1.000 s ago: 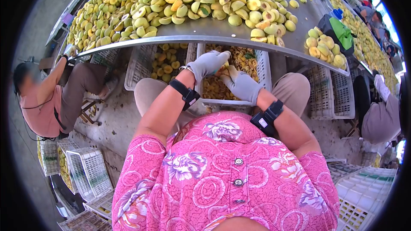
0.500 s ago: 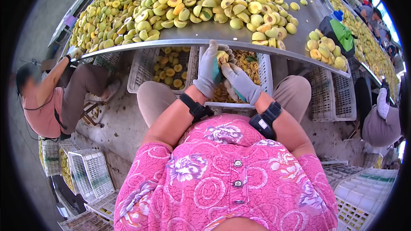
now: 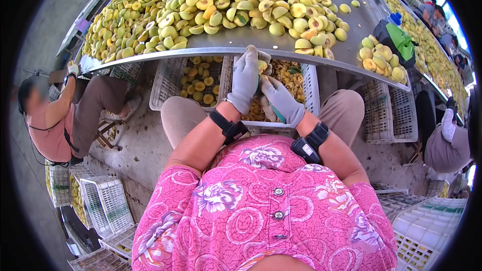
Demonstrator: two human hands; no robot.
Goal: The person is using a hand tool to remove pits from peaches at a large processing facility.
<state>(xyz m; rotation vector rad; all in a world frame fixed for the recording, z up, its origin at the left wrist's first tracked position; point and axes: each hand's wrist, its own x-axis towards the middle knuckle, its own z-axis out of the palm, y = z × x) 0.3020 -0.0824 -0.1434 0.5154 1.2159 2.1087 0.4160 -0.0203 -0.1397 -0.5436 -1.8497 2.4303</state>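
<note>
My left hand, in a grey glove, is closed around a yellow-green stone fruit half, partly hidden by the fingers. Close beside it, my right hand, in a grey and teal glove, is closed with its fingertips near the fruit. Whatever the right fingers hold is hidden. Below both hands stands a white crate with orange-brown fruit scraps and pieces in it. To its left, another crate holds fruit halves.
A metal table with a raised rim carries a large heap of halved fruit. A smaller pile lies at the right beside a green bag. One co-worker sits at the left, another at the right. Stacked crates stand behind.
My right hand has drawn slightly down and away from the fruit in my left hand. The left co-worker's arm has shifted back from the table rim.
</note>
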